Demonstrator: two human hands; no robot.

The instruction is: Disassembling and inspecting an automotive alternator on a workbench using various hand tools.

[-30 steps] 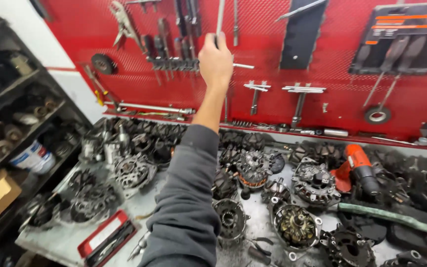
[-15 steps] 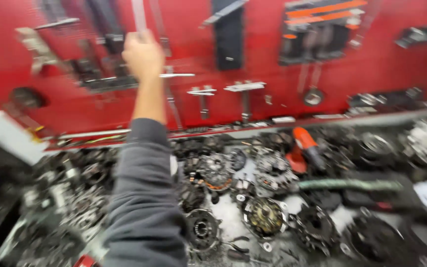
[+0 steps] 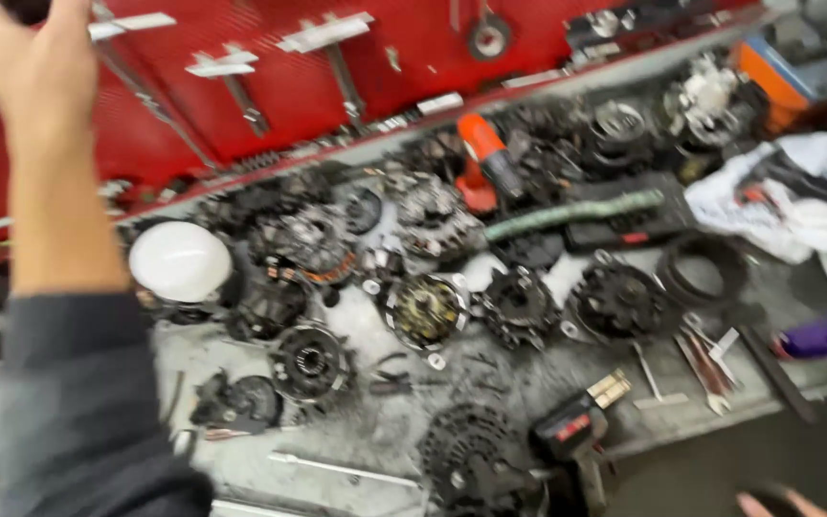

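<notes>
Left hand (image 3: 35,67) raised at 10 o'clock by red tool board (image 3: 270,105), grip cut off, can't tell. Nearest T-handle wrench (image 3: 232,81): looks stiff steel, heavy-ish; best gripped at crossbar. Right hand out of view.

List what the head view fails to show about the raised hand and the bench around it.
- Left hand: fingertips cut off by the top edge, so any grip is unreadable.
- Right hand: only a sliver above the bottom edge.
- Metal parts on the bench: motion blur smears detail.
- Purple object: cut by the right edge.
</notes>
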